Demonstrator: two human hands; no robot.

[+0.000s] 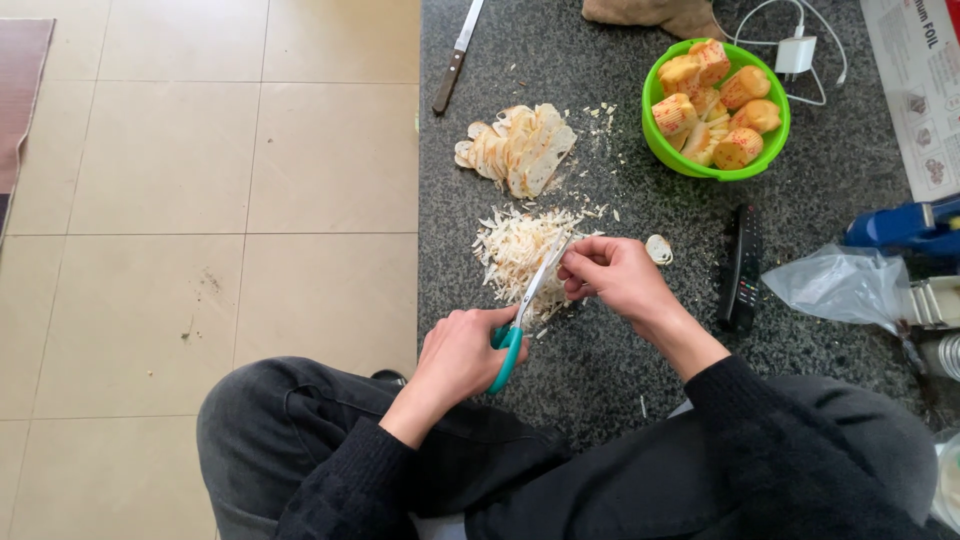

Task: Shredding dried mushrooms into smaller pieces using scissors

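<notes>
Two hands: left fingers [478, 338] around scissors [524, 310].

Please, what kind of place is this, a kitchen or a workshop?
Probably a home, with food being prepared at floor level: a dark speckled stone slab beside pale floor tiles, a green bowl of cut pieces, and a knife.
</notes>
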